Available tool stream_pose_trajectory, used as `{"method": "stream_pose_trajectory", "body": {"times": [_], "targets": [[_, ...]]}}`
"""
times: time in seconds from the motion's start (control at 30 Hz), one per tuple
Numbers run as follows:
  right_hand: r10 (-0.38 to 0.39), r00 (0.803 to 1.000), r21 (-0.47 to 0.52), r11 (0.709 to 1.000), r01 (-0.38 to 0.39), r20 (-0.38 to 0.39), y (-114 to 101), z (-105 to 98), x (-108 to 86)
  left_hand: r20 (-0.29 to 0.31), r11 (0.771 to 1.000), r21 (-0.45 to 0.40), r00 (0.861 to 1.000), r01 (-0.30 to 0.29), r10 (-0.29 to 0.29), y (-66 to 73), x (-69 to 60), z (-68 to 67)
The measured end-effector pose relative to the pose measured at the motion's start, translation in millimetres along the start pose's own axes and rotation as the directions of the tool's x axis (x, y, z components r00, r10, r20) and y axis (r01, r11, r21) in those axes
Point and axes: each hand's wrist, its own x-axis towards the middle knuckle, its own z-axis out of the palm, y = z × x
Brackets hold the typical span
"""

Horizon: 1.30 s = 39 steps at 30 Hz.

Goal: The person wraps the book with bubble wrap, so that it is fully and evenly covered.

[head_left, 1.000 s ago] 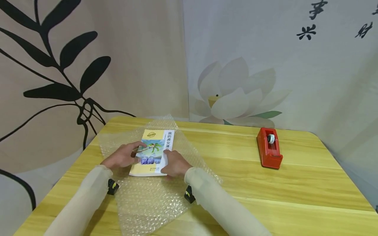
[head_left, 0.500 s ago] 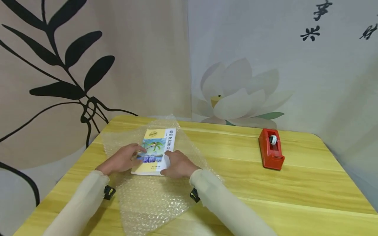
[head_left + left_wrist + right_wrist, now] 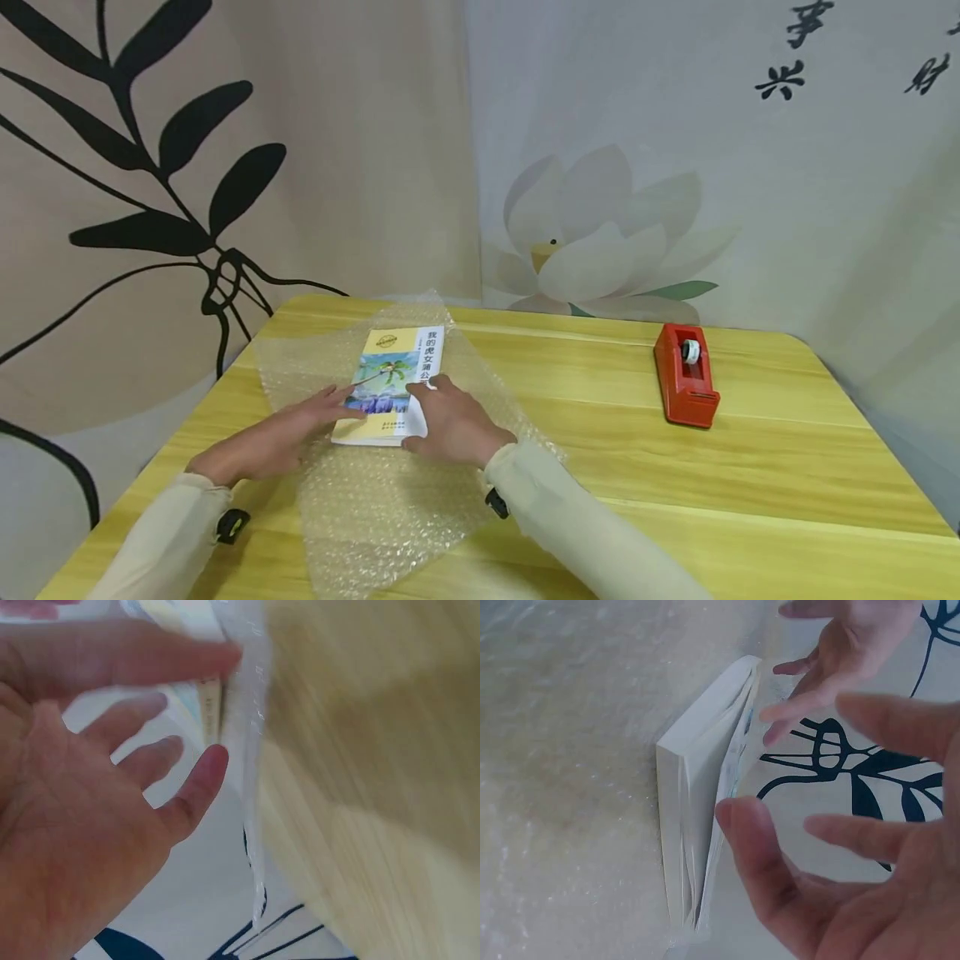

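A paperback book (image 3: 386, 367) with a yellow, blue and white cover lies face up on a sheet of bubble wrap (image 3: 390, 517). My left hand (image 3: 277, 437) is at the book's lower left, its fingers stretched toward the cover; the left wrist view shows this hand (image 3: 97, 787) spread, holding nothing. Over the lower right of the book is my right hand (image 3: 457, 421). In the right wrist view its thumb (image 3: 754, 847) is by the cover edge and the other fingers are loosely extended. The book's page edges (image 3: 679, 802) gape slightly. Whether either hand touches the cover is unclear.
A red tape dispenser (image 3: 686, 375) with a roll of tape stands on the right part of the wooden table (image 3: 780, 450). Behind the table hangs a cloth backdrop (image 3: 360, 150) with a leaf and flower print.
My left hand has drawn back to the lower left and its fingers have straightened. The right hand has shifted slightly further over the book. The book stays nearly in place.
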Motion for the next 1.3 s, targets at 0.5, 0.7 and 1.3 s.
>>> {"method": "stream_pose_trajectory", "body": {"times": [0.5, 0.7, 1.3], "targets": [[-0.014, 1.0, -0.013, 1.0, 0.015, 0.013, 1.9, 5.9, -6.6, 0.097, 0.972, 0.229, 0.995, -0.06, 0.039, -7.4, -25.0, 18.3], [-0.034, 0.999, 0.002, 0.999, 0.034, 0.019, 3.4, 5.4, -9.9, 0.073, 0.972, 0.149, 0.982, -0.181, 0.172, -20.8, -29.2, 12.7], [-0.198, 0.926, 0.242, 0.963, 0.123, 0.32, 31.6, -9.0, -34.0, -0.125, 0.997, 0.036, 0.99, -0.065, 0.069, -24.6, -13.1, 2.7]]}}
